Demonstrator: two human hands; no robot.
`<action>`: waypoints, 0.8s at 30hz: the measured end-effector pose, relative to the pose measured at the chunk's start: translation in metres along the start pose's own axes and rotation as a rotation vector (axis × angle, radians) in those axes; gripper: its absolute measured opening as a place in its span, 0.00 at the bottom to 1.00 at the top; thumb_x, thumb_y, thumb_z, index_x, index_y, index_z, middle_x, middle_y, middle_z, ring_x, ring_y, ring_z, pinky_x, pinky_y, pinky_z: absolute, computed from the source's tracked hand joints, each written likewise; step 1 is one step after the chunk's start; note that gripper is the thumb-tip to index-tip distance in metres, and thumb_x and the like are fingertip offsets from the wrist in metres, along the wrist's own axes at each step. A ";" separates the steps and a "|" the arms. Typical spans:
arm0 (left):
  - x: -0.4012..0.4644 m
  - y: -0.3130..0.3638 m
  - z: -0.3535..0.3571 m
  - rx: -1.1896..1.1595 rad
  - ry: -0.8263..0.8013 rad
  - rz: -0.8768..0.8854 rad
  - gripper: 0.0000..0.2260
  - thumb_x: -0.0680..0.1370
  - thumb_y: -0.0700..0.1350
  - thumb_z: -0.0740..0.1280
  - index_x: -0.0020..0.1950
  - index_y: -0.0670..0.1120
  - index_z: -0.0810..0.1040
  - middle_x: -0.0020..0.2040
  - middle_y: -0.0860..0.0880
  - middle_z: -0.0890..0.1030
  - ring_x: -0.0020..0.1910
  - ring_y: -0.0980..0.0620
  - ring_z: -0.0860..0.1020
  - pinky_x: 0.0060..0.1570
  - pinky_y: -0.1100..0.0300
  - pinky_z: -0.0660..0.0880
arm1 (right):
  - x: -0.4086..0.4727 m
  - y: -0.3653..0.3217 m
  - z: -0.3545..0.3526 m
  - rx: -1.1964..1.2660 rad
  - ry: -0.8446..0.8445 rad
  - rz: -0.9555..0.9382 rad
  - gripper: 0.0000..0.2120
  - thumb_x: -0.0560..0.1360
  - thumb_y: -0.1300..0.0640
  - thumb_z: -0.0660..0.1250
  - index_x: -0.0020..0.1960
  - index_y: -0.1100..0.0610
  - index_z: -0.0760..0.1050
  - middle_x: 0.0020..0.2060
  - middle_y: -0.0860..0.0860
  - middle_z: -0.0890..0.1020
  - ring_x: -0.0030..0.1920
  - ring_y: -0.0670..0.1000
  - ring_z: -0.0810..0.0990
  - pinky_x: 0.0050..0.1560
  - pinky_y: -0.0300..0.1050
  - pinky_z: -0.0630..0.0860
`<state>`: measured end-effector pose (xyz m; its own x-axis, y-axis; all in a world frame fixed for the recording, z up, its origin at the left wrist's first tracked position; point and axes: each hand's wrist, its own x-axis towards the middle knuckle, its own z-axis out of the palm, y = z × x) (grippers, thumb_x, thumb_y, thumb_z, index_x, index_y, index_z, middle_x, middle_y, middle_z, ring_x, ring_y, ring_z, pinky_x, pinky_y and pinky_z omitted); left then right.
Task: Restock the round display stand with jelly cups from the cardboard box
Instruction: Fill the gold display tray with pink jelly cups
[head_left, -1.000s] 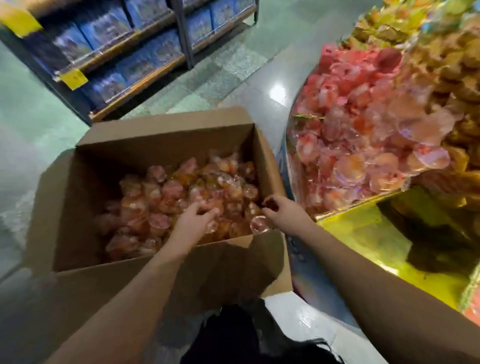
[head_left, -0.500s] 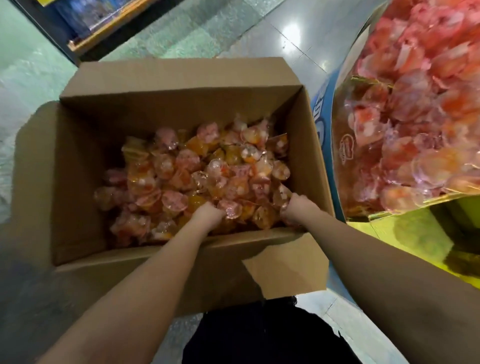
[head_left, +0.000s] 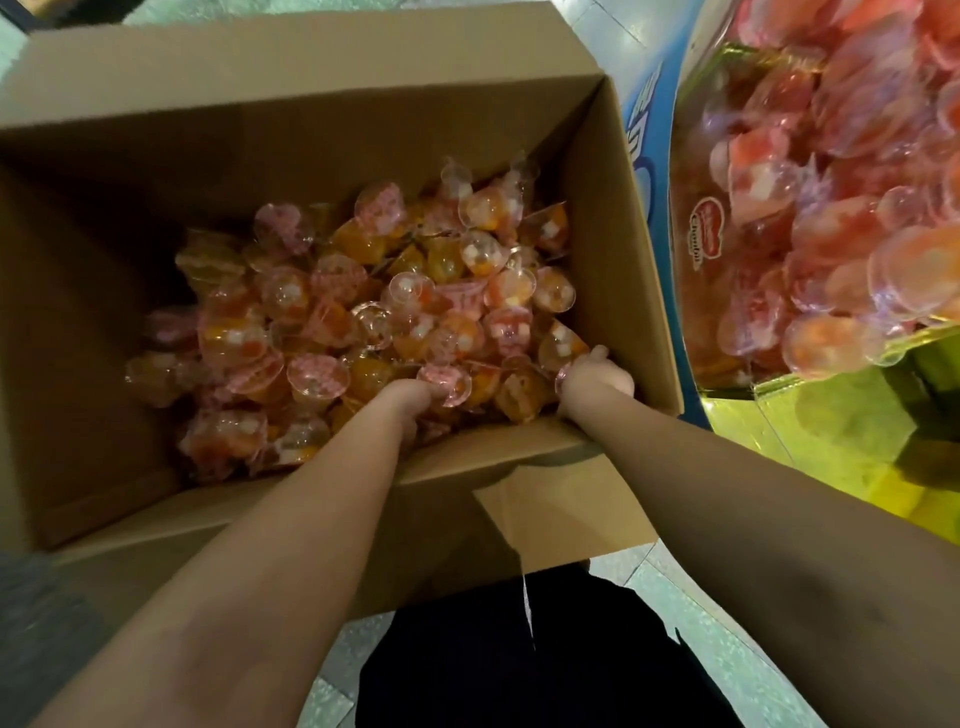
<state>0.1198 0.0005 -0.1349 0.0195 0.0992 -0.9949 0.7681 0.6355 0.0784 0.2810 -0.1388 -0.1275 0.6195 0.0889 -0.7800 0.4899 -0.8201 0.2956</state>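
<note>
1. Down inside the cardboard box (head_left: 618, 218), at its near right corner, both hands are buried among the jelly cups (head_left: 395, 312), and that makes sense: the pile sits heaped toward the right wall, the side just beside the round display stand (head_left: 831, 405).
2. Left hand (head_left: 410, 397) dives in knuckles-up, wrist bent down over the near wall, fingers tucked under a pink-lidded cup. Are they curled around it or just shoving through? Cannot tell, the fingers are hidden.
3. Right hand (head_left: 597, 376) hugs the right wall, loosely fisted with the thumb poking up, a cup rim peeking out at its left edge. It looks like it is gathering cups, but what it has is hidden too.
4. Both forearms stretch straight out over the near flap, roughly parallel, elbows low; my read is a two-handed scoop.
5. Over on the right, the stand's tray already brims with red and pink cups, so I judge this a top-up with plenty left in the box.
</note>
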 end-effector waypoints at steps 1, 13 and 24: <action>0.001 0.001 0.000 -0.018 -0.015 -0.019 0.18 0.79 0.47 0.69 0.67 0.43 0.73 0.55 0.41 0.81 0.50 0.44 0.83 0.42 0.55 0.81 | 0.000 -0.001 0.000 -0.007 0.004 0.005 0.27 0.79 0.57 0.66 0.74 0.59 0.61 0.66 0.55 0.66 0.60 0.57 0.74 0.45 0.53 0.71; -0.008 -0.004 -0.012 -0.129 -0.071 -0.052 0.13 0.80 0.43 0.68 0.62 0.43 0.71 0.54 0.39 0.78 0.51 0.45 0.81 0.54 0.54 0.80 | -0.015 0.010 -0.007 0.163 0.111 -0.114 0.29 0.77 0.49 0.67 0.73 0.56 0.61 0.67 0.56 0.69 0.66 0.59 0.70 0.59 0.57 0.74; -0.036 -0.023 -0.050 -0.250 -0.041 0.040 0.23 0.75 0.44 0.73 0.68 0.42 0.70 0.53 0.38 0.82 0.49 0.43 0.84 0.51 0.54 0.82 | -0.030 0.006 -0.018 0.259 -0.211 -0.192 0.25 0.80 0.52 0.66 0.72 0.63 0.67 0.68 0.58 0.73 0.68 0.60 0.72 0.62 0.49 0.70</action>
<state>0.0690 0.0205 -0.0980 0.0768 0.1003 -0.9920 0.5841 0.8018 0.1263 0.2766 -0.1356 -0.0923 0.3783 0.1589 -0.9119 0.3967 -0.9179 0.0047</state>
